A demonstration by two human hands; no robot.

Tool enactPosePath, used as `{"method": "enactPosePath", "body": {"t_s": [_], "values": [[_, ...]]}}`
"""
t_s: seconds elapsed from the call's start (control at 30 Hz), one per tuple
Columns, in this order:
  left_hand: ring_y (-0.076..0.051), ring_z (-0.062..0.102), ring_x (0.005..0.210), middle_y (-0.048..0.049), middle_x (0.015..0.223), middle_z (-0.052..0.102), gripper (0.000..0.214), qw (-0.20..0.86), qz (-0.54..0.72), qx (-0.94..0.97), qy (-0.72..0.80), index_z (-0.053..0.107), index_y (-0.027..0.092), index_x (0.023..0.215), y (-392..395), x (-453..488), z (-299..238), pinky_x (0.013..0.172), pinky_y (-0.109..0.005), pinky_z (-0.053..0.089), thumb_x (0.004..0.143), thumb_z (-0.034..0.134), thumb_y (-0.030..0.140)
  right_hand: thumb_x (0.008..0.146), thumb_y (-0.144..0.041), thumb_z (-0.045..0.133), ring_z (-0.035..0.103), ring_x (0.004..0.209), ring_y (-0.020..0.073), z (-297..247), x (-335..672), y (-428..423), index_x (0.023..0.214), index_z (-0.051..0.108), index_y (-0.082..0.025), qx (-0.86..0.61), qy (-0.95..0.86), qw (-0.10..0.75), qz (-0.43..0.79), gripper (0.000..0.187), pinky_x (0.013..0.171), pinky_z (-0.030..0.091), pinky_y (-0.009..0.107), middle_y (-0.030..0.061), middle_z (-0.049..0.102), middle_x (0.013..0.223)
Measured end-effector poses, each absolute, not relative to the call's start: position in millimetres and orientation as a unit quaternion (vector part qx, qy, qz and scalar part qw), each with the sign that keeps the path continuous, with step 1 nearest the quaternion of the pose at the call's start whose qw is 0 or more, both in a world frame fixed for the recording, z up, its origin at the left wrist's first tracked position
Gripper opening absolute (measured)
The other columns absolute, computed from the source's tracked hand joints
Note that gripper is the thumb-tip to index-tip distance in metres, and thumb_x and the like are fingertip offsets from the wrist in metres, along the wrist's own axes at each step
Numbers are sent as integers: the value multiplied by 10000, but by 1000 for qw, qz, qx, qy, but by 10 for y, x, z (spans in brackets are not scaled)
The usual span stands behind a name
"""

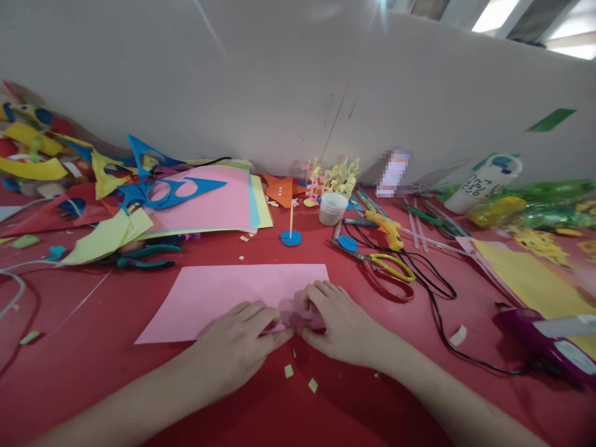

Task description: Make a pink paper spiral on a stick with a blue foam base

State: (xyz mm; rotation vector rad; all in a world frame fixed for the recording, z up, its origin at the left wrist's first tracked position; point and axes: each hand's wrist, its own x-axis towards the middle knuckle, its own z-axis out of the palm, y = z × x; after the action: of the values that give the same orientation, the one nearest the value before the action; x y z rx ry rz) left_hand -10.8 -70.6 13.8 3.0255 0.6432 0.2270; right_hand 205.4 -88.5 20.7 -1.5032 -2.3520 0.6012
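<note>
A pink sheet of paper (223,292) lies flat on the red table (93,372) in front of me. My left hand (235,347) rests on the sheet's near edge with its fingers pressed together on a fold there. My right hand (338,323) sits at the sheet's near right corner, fingers curled down and pinching the same folded edge. The two hands almost touch at the fold, which is partly hidden under the fingers.
Scissors with yellow and red handles (386,270) lie to the right, beside a yellow glue gun (388,228) with a black cord. A white cup (332,208), a blue disc with a stick (291,237), green pliers (144,256), coloured paper stacks (205,202) and scraps ring the work area.
</note>
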Motion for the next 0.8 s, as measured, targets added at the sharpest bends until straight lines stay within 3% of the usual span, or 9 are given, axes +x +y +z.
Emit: {"method": "enactPosePath", "body": {"t_s": [0.57,0.8], "values": [[-224,500,808,-85,912,559,477,42,75,975,205,518,225,1176,-685,-100,175,694,-384,469,744,437,38,681,-224,607,457,858,205,229,2114,-877,939,458,-195,-553,-787,142,233,299,760,372,342,59,496,960],[-222,507,827,-94,938,559,424,50,90,974,201,545,213,1129,-679,-110,171,718,-382,463,754,438,45,704,-269,598,483,911,224,368,2265,-873,973,436,-186,-588,-765,70,253,325,754,383,335,85,490,1020]]}}
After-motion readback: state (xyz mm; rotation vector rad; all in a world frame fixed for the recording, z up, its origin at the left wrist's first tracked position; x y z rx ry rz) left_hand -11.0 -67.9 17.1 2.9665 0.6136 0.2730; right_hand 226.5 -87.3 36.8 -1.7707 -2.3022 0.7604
